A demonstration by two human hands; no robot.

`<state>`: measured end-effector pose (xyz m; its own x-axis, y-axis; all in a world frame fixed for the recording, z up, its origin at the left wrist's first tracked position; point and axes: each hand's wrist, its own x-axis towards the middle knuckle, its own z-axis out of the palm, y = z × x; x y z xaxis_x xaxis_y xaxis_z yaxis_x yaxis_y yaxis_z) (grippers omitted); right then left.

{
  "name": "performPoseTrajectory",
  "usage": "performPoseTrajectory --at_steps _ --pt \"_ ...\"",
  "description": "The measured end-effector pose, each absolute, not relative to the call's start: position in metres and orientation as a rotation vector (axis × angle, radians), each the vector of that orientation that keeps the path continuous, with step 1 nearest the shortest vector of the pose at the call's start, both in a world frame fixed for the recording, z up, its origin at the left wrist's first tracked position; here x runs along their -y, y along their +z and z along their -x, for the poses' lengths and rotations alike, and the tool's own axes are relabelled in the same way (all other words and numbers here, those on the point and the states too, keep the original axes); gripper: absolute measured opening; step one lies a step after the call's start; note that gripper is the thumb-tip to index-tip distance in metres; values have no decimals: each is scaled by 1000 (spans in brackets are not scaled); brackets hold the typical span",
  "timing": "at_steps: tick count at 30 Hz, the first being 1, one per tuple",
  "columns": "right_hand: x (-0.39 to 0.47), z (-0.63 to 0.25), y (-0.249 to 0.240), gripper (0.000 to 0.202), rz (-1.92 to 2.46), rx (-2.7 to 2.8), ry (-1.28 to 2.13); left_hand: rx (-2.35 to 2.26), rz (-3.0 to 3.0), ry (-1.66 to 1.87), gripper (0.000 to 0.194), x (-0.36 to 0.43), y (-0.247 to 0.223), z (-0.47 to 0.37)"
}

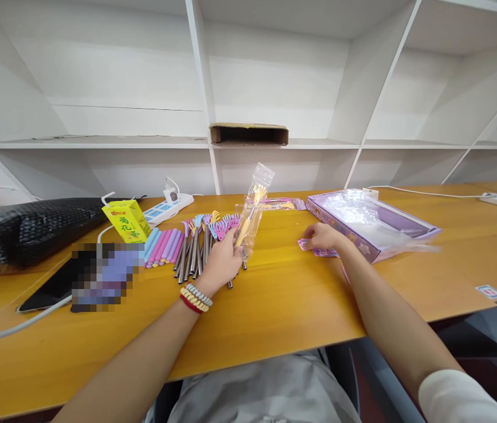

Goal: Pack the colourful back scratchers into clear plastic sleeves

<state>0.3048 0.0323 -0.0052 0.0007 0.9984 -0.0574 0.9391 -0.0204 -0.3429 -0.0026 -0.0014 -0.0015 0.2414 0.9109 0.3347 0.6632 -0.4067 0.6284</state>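
My left hand point(223, 258) is closed around a back scratcher point(244, 231) with a yellow handle and yellow claw, sealed in a clear plastic bag point(263, 174). It is held up at a slant above the table. Just behind and left of that hand lie several loose back scratcher rods point(193, 252) with coloured claw heads. Pastel foam-like handles point(164, 245) are lined up beside them. Over on the right, my right hand point(321, 236) has its fingers pinched at small pink-and-purple cards point(324, 252) lying on the wood. Its fingertips are partly hidden.
A purple box tray point(365, 247) with clear film stands at the right. Bagged back scratchers point(279, 204) lie at the back. To the left are a yellow drink carton point(127, 221), a power strip point(167, 209), a tablet point(54, 282) and a black-wrapped bundle point(32, 232). Shelving rises behind.
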Motion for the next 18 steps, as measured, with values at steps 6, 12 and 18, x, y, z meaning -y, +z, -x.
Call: performPoseTrajectory --at_steps 6,12,18 --pt "-35 -302 -10 33 2054 2047 370 -1478 -2275 871 45 0 -7 2" --pt "-43 -304 -17 36 1947 1864 97 -1487 -2362 783 45 2 -5 2" --pt "-43 -320 -10 28 1975 1702 84 -1517 -2416 739 44 1 -7 3"
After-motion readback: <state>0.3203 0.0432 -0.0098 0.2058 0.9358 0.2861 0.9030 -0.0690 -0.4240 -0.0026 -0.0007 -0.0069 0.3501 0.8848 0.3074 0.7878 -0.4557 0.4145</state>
